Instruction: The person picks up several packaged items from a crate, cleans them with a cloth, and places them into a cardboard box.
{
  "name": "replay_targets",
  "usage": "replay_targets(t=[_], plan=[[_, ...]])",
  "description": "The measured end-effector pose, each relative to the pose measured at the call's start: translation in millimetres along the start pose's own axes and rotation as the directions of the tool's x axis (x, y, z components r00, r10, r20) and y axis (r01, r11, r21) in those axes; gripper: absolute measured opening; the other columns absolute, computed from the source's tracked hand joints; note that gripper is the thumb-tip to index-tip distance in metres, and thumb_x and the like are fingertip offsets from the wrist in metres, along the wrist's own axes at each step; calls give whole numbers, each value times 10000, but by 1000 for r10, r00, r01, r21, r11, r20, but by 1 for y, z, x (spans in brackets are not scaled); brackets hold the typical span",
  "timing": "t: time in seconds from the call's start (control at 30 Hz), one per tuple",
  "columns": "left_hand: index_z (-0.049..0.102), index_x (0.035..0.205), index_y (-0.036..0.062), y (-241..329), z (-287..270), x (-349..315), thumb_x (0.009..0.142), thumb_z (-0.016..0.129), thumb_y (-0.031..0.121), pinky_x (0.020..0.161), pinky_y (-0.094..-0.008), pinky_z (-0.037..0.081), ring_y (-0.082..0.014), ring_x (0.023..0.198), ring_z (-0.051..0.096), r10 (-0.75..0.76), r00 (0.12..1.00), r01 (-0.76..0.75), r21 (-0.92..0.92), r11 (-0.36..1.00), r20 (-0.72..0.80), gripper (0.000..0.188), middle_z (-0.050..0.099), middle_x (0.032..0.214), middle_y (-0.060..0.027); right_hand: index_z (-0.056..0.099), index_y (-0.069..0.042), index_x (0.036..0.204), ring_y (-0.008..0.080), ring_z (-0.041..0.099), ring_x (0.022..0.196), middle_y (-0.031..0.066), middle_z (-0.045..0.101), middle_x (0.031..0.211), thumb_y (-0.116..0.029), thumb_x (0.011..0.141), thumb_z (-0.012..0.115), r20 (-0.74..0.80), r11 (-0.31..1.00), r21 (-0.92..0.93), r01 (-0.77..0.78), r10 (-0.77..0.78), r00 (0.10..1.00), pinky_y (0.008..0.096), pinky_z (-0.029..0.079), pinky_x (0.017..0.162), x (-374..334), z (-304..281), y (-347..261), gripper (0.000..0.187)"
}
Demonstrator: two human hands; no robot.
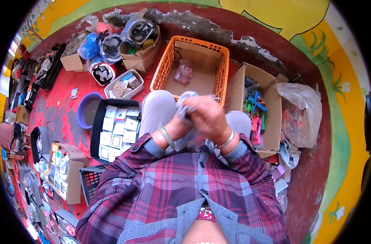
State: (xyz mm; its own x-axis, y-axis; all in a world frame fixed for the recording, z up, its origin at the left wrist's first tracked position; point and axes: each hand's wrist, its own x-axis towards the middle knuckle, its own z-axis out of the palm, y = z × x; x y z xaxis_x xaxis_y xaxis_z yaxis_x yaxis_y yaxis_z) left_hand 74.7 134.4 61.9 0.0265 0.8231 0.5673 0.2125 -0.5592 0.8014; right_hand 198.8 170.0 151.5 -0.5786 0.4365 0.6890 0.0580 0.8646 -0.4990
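A crumpled clear plastic bag [188, 140] is gathered between my two hands above my lap. My left hand [177, 127] is closed around its bunched part. My right hand [210, 115], partly smeared by motion, is closed on the twisted upper end and covers some of the left fingers. What the bag contains is hidden by the hands and the blur. Just beyond my knees stands an orange plastic basket [224, 75] lined with cardboard, with a small bag of pink items [183, 72] inside.
Left of my knees, a black crate [94, 138] holds white boxes, beside a purple basin [80, 110] and a white basket [109, 91]. On the right, a cardboard box [235, 91] of colourful items adjoins a large plastic bag [305, 122]. Wrapped helmets [111, 46] sit at the back left.
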Motion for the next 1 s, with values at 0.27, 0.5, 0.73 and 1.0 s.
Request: replay_targets(t=[0.27,0.5,0.73,1.0], plan=[[484,1233,27,26,-10,1,929,530,128,883,-263,431,-99,1021,496,-422,898,427,-477,768,125,324,528,1153,-23,638,-41,927,252,628,812,90,657,877,-101,827,589,-26,974,129,-188,192,981,330,487,738,4,-10,27,126],[405,1327,18,41,-27,6,929,547,309,954,-290,410,-139,1094,514,-399,904,362,-776,516,156,513,540,1201,-61,625,17,963,90,572,730,32,634,802,-164,951,502,52,622,445,-644,700,712,239,485,669,-47,-26,107,220],[493,1249,31,-1,-33,-6,973,426,360,889,-352,489,-223,1001,593,-462,827,341,-939,-38,319,434,571,1179,-115,569,-40,1157,123,569,1006,76,619,1080,-222,959,498,-215,597,764,-244,591,777,251,462,869,10,-42,40,278],[389,1336,63,-3,-25,-23,967,386,383,1032,-357,384,-232,1186,485,-426,883,184,-980,-69,196,489,461,1304,-132,593,-88,1146,296,519,1171,109,584,1203,-61,793,588,145,994,109,-6,-10,989,427,358,1018,-10,17,14,354]])
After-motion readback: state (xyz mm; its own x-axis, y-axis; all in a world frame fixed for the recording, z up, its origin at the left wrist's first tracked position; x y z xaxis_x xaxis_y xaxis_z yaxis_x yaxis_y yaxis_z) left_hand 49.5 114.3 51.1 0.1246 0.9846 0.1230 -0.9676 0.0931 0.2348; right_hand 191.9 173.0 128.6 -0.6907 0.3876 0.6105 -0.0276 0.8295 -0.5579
